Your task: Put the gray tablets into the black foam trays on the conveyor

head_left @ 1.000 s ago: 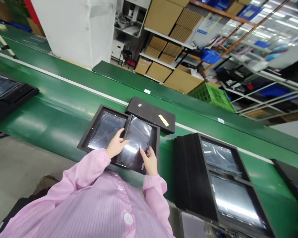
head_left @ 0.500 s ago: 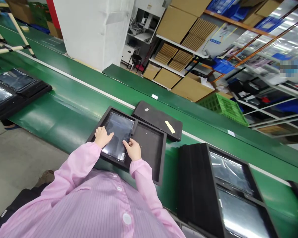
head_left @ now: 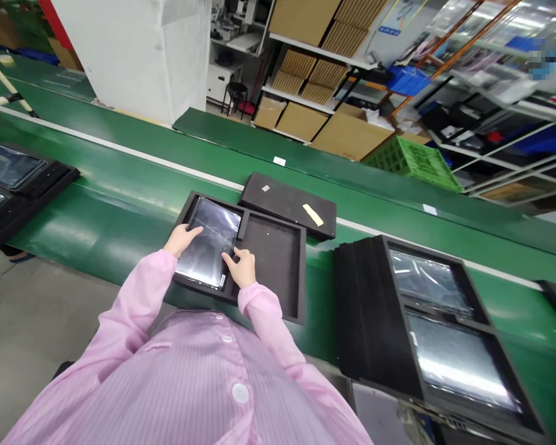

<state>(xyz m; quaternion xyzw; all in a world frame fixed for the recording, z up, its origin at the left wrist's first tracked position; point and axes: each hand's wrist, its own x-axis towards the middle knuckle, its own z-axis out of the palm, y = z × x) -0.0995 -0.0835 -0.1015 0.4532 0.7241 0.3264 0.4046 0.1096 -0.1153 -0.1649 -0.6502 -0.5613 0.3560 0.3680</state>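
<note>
Stretching below hands (head_left: pixel 243 267) holding a glossy panel (head_left: pixel 208 241), the green bench (head_left: pixel 106 216) fronts a pillar (head_left: pixel 139 55) and stocked shelves (head_left: pixel 324 50)

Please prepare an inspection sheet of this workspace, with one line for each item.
Surface: green bench with a white line.
Job's things: panel at the left compartment of a tray.
Clutter: black block behind the tray, yellow strip on it; tray stack at right.
Hands: left hand at the panel's left edge, right hand at its right edge.
Cables: none clear enough to tell.
Surroundings: white pillar, boxes, green crate beyond the bench.
</note>
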